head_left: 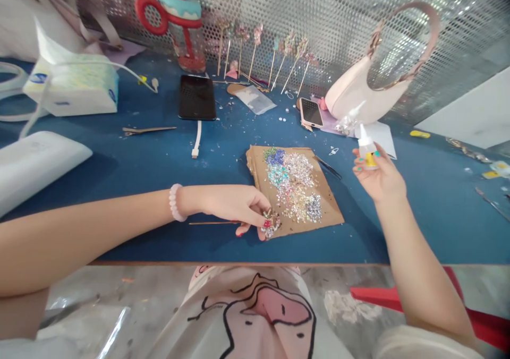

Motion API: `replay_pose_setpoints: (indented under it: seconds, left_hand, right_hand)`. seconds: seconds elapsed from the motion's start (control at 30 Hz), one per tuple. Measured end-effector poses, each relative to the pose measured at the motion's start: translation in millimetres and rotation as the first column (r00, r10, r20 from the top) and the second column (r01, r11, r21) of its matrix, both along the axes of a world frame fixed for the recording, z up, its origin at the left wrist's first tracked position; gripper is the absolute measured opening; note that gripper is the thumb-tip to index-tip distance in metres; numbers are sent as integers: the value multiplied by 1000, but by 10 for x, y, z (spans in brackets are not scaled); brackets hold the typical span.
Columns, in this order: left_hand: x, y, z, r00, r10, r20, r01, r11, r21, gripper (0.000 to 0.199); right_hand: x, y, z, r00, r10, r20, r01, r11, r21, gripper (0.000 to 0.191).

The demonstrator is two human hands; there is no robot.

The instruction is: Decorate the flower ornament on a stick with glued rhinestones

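My left hand [243,207] is closed on a small rhinestone-covered piece [271,224] at the near left corner of a cardboard sheet [329,210]. A thin wooden stick [213,223] runs out leftward from under that hand; whether it joins the piece is hidden by my fingers. Piles of coloured rhinestones [297,170] lie on the cardboard. Off to the right, my right hand [378,176] holds a small glue bottle [367,147] upright above the table, its white nozzle pointing up. Black tweezers [329,167] rest across the cardboard's right edge.
Decorated sticks [255,51] stand upright along the perforated metal wall. A tablet [197,97], a phone [311,112], a clear plastic bag [257,100] and a hair clip [148,130] lie on the blue table. A tissue pack [75,88], a tumbler [185,35] and a handbag [354,91] stand farther back.
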State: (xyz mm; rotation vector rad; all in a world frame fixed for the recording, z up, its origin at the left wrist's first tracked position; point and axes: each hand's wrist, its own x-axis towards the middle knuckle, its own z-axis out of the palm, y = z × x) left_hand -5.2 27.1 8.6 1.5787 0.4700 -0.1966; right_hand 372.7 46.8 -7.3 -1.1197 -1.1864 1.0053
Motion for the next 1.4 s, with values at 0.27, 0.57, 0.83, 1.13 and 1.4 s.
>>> replay_pose_setpoints:
  seconds: [0.27,0.57,0.83,1.13,1.4]
  left_hand:
    - [6,-11,8,1000,6,-18,-6,1000,-13,18]
    - [4,-1,-6,1000,2,-15,-3,1000,-17,17]
    - [-4,-7,1,1000,-1,-14,1,1000,-11,17]
    - [0,-16,27,1000,-4,-28,4,1000,6,19]
    - [1,-21,34,999,0,-35,1,1000,16,19]
  right_hand:
    - [22,40,-111,998,-41,37,39,998,47,19]
    - [73,110,-207,987,-115,113,109,992,61,28]
    - [-80,116,-273,965,-102,242,85,993,79,39]
    - [131,176,-344,846,-174,504,166,984,61,44]
    - [528,184,-305,763,-44,644,101,994,-51,34]
